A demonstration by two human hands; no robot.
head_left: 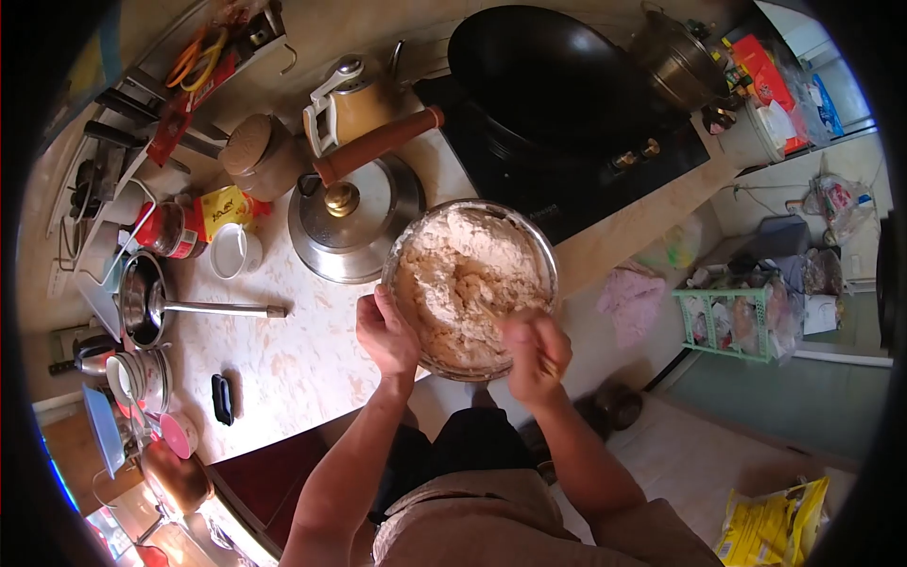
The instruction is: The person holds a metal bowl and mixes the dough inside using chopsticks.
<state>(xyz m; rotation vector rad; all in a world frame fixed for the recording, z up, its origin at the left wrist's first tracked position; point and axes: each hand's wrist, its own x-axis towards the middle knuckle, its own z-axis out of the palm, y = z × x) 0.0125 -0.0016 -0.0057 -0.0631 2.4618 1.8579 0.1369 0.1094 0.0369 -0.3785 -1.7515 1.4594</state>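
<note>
A round metal bowl [553, 253] is tilted toward me at the counter's front edge. Inside it lies a pale, crumbly flour mixture [463, 248], loose and powdery at the far side and clumped in the middle. My left hand [389, 333] grips the bowl's left side, thumb near the rim and fingers against the outer wall. Over the bowl's near right part, my right hand [537, 354] is closed, knuckles up. Something thin seems to run from it into the mixture, but blur hides what it is.
Left of the bowl stand a lidded metal pot [312, 241], a rolling pin [378, 144], a kettle [354, 104], a white cup [234, 251] and a long-handled saucepan [142, 300]. A black wok [557, 76] sits on the stove [567, 194]. A green basket [723, 321] is at right.
</note>
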